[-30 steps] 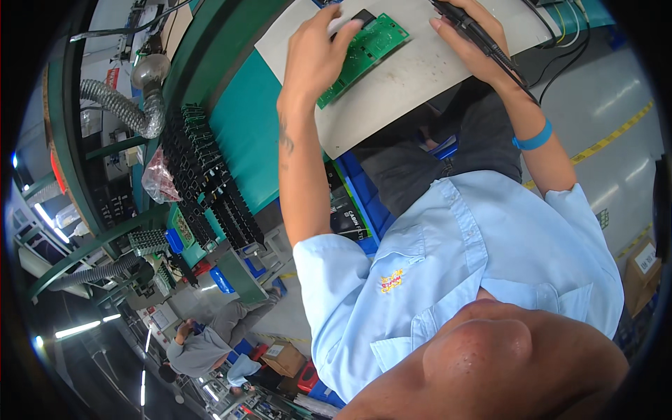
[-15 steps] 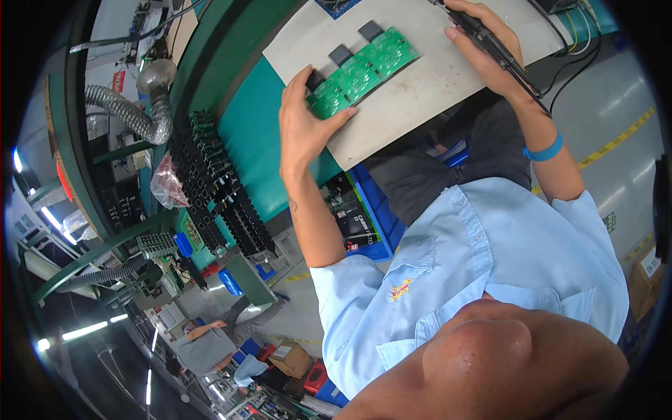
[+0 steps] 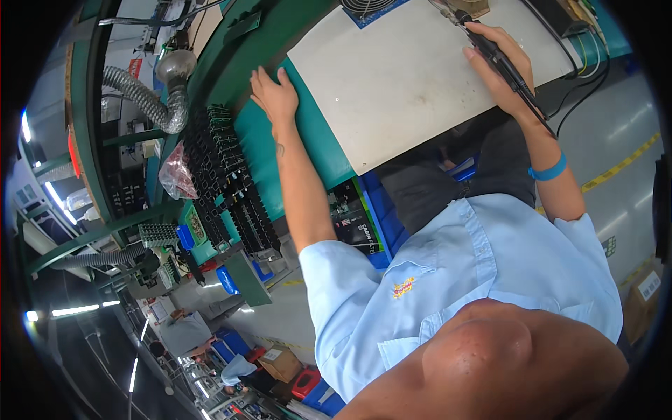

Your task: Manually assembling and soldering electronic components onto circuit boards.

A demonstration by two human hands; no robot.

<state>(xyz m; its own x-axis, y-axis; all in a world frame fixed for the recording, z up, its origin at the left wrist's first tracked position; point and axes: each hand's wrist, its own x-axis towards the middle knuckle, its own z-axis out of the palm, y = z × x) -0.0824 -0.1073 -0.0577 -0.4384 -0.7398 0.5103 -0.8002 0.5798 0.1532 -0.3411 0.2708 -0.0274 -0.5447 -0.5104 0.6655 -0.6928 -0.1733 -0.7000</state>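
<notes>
My left hand (image 3: 276,96) is stretched out over the green mat (image 3: 318,133), left of the white sheet (image 3: 392,84). Its fingers are spread, and nothing shows in them. In my right hand (image 3: 505,66) is a black soldering iron (image 3: 492,52), gripped like a pen above the sheet's right part. The iron's front end points to the upper left, beside a brownish block (image 3: 470,7) at the picture's top edge. A dark green flat piece (image 3: 243,26) lies beyond my left hand; whether it is a circuit board I cannot tell.
Black racks (image 3: 234,189) with rows of slots stand left of my left arm, next to a clear plastic bag (image 3: 178,173). A blue unit with a round grille (image 3: 367,8) sits at the sheet's far edge. Cables (image 3: 584,77) hang at the right. Below is a blue bin (image 3: 385,217).
My left hand has let go of the green circuit board and moved left and away. The board with its black parts has gone from the white sheet. My right hand still holds the iron.
</notes>
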